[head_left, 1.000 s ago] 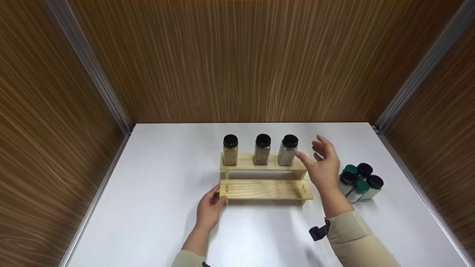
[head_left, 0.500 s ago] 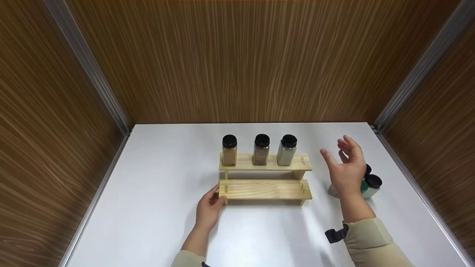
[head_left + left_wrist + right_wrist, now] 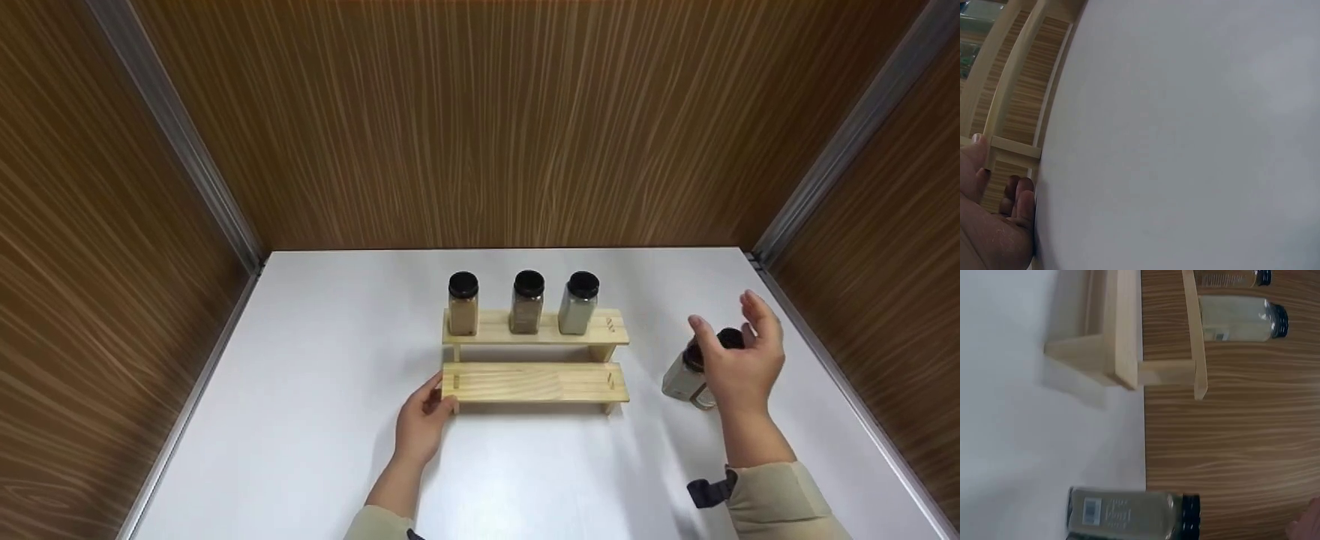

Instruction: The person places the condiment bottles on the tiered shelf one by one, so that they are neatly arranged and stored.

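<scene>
A two-tier wooden spice rack (image 3: 540, 382) stands on the white table, its lower shelf bare. On the upper shelf are a tan-filled spice jar (image 3: 463, 316), a brown-filled spice jar (image 3: 526, 315) and a pale-filled spice jar (image 3: 577, 316), all black-capped and upright. My left hand (image 3: 421, 426) holds the lower tier's left end; the left wrist view shows thumb and fingers (image 3: 1024, 205) around it. With fingers spread and nothing held, my right hand (image 3: 744, 367) hovers over loose jars, partly hiding them. One is a black-capped spice jar (image 3: 681, 379), labelled in the right wrist view.
Brown wood-grain panels (image 3: 480, 127) wall the white table (image 3: 315, 420) at the back and both sides. Another black cap (image 3: 730, 337) shows behind my right hand. A gap of table lies between the rack and the loose jars.
My right hand has moved away from the pale-filled jar on the upper shelf, rightward to the loose jars, and now covers most of them. The left hand stays at the rack.
</scene>
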`<state>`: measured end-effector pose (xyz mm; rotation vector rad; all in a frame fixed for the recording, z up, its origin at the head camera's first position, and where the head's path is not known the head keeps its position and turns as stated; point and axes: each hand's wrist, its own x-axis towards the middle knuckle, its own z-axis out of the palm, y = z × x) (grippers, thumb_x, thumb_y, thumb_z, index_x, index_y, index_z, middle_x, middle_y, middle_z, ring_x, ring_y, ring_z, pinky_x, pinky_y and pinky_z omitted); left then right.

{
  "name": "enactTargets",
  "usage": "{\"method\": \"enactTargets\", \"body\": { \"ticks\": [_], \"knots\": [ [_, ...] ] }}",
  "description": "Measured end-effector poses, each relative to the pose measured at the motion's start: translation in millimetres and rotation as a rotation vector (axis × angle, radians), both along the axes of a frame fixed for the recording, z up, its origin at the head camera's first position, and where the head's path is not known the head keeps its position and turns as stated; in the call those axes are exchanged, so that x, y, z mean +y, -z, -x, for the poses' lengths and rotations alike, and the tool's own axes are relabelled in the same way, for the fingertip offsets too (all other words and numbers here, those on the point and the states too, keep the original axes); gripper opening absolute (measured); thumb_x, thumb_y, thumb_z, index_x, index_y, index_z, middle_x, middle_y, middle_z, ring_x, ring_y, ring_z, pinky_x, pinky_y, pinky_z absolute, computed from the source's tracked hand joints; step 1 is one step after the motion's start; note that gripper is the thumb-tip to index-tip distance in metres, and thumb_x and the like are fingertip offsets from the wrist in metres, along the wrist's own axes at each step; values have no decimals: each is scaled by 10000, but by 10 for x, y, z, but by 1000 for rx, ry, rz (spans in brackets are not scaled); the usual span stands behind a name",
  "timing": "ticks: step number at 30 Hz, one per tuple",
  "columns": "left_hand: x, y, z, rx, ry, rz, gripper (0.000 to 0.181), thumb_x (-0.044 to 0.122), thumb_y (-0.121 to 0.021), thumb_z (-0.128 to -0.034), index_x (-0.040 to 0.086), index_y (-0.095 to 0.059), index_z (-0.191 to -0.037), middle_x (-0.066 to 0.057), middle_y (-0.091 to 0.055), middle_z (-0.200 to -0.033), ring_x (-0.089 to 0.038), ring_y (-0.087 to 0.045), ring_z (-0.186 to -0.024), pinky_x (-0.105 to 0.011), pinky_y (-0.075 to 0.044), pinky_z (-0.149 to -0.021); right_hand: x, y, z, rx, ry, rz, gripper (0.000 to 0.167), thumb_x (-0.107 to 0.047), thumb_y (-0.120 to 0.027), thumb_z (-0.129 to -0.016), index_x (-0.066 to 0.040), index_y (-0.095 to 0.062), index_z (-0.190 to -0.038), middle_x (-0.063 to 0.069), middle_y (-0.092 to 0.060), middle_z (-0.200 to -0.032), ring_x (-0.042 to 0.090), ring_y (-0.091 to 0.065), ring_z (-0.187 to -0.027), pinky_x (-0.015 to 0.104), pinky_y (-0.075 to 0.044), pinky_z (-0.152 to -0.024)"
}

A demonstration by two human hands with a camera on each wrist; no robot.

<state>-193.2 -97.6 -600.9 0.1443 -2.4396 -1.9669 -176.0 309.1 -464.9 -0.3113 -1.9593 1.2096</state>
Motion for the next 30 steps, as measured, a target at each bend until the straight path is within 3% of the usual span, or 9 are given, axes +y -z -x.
{"method": "enactTargets", "body": {
  "ticks": [5, 11, 17, 23, 30],
  "knots": [
    [7, -10, -3, -7, 3, -7, 507, 98, -726, -1006, 32, -593, -1491, -166, -664, -1283, -317, -612, -1218, -442, -519, -1075, 202, 104, -86, -14, 54, 28, 784, -70, -860, -883, -78, -476, -1566, 81, -483, -1552, 181, -414, -1446, 271, -310, -1215],
    [2, -23, -7, -10, 13, -19, 524, 109, -733, -1005, 26, -581, -1499, -141, -656, -1219, -279, -616, -1140, -409, -540, -1024, 389, 224, -191, -72, 113, 79, 790, -148, -827, -935, -115, -416, -1609, 86, -420, -1601, 197, -362, -1490, 257, -247, -1243],
    [5, -35, -8, -27, 6, -15, 528, 116, -740, -1001, 43, -585, -1501, -130, -652, -1220, -255, -605, -1124, -405, -536, -1016, 525, 346, -249, -126, 149, 136, 780, -201, -789, -970, -138, -377, -1629, 88, -390, -1628, 204, -351, -1498, 279, -244, -1254],
    [12, -32, -7, -35, -7, -9, 526, 128, -741, -1002, 58, -590, -1501, -137, -656, -1245, -267, -605, -1143, -407, -534, -1024, 641, 465, -263, -176, 159, 177, 722, -217, -726, -1015, -145, -366, -1636, 102, -371, -1638, 236, -351, -1486, 329, -288, -1242],
    [19, -30, -7, -39, -18, -4, 514, 124, -736, -1004, 72, -600, -1496, -131, -662, -1256, -267, -610, -1156, -425, -530, -1038, 745, 616, -294, -266, 133, 182, 665, -160, -628, -1067, -145, -331, -1661, 161, -331, -1665, 339, -334, -1505, 474, -299, -1251]
  ]
}}
